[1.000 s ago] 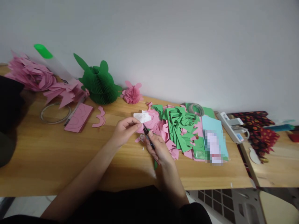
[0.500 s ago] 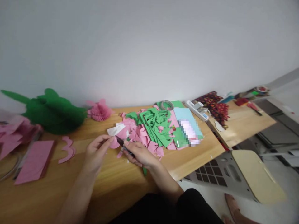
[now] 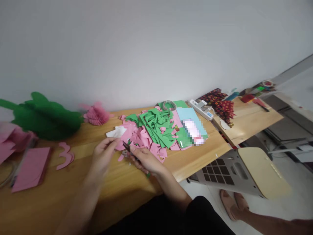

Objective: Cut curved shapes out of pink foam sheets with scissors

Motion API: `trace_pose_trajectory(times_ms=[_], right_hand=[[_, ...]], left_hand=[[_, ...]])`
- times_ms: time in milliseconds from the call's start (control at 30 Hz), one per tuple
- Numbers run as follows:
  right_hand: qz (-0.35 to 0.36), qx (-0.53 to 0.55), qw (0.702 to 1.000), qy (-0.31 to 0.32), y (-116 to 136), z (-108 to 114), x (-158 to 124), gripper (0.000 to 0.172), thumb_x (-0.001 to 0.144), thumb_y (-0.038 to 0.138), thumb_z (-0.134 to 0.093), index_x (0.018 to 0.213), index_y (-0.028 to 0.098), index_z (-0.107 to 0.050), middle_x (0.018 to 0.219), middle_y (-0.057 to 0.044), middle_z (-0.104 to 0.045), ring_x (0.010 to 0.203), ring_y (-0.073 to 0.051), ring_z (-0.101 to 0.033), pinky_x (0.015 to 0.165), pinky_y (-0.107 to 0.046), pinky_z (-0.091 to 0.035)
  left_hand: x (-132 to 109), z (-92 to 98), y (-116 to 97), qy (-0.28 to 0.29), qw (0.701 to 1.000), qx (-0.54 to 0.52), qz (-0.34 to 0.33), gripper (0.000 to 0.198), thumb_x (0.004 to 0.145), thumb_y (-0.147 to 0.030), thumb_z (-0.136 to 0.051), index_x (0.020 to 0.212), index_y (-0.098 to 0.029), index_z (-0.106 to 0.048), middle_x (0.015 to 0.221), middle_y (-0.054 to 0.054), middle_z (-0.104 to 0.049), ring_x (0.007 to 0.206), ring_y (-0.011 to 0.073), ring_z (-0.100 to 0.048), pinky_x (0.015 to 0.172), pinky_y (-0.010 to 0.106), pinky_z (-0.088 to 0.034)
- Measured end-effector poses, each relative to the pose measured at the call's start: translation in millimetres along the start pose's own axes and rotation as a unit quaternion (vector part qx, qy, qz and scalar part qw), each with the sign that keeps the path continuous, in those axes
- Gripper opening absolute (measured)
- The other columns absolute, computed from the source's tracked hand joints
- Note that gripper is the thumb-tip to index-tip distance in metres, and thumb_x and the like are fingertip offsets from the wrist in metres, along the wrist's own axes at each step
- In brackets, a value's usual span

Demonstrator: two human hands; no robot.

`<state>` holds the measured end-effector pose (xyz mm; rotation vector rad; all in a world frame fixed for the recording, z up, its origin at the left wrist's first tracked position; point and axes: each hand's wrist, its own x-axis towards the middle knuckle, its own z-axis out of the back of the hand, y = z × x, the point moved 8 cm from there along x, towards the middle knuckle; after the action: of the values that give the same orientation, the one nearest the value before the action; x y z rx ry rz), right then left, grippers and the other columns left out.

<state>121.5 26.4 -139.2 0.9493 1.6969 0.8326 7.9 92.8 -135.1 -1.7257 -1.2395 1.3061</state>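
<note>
My left hand (image 3: pixel 105 150) is closed in a pinch on a small piece of pink paper (image 3: pixel 119 145), just in front of the pile of scraps. Beside it, my right hand (image 3: pixel 144 158) is wrapped round a pair of dark-bladed scissors (image 3: pixel 126 146), the blades pointing toward the pink piece. Much of the scissors' handle is hidden by my fingers. Pink paper scraps (image 3: pixel 144 138) and green paper strips (image 3: pixel 156 125) lie heaped beyond my hands. A white paper piece (image 3: pixel 117 132) rests at the heap's left side.
On the left are a green paper decoration (image 3: pixel 46 119), a pink honeycomb flower (image 3: pixel 97 114), a pink paper stack (image 3: pixel 31 168) and a scalloped pink cutout (image 3: pixel 65 156). Tape (image 3: pixel 169 105) and a power strip (image 3: pixel 201 109) sit rightward. A person's feet (image 3: pixel 231 202) show below.
The view has shifted, so the table things appear further left and slightly higher. The scissor blades now sit a little apart from the pink piece. More of the other person's feet and leg shows.
</note>
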Motion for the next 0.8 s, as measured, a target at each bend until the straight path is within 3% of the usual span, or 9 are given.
trace_pose_trajectory(times_ms=[333, 800], right_hand=[[0.014, 0.024, 1.0, -0.003, -2, 12, -12, 0.053, 0.083, 0.07, -0.051, 0.062, 0.021, -0.047, 0.03, 0.012, -0.032, 0.022, -0.004, -0.018, 0.024, -0.018, -0.01], [0.039, 0.053, 0.998, -0.026, 6, 15, -13, 0.05, 0.084, 0.065, -0.052, 0.063, 0.02, -0.047, 0.031, 0.012, -0.033, 0.022, -0.003, -0.018, 0.023, -0.017, -0.011]], left_hand=[[-11, -23.2, 1, 0.028, 0.999, -0.042, 0.019, 0.024, 0.05, -0.027, -0.082, 0.056, -0.015, -0.062, 0.053, -0.003, -0.058, 0.051, 0.0083, -0.052, 0.05, 0.02, -0.043], [-16, -32.4, -2, 0.046, 0.999, 0.0, -0.005, 0.014, 0.058, -0.021, -0.075, 0.055, -0.016, -0.063, 0.049, -0.004, -0.055, 0.048, 0.0078, -0.048, 0.048, 0.021, -0.037]])
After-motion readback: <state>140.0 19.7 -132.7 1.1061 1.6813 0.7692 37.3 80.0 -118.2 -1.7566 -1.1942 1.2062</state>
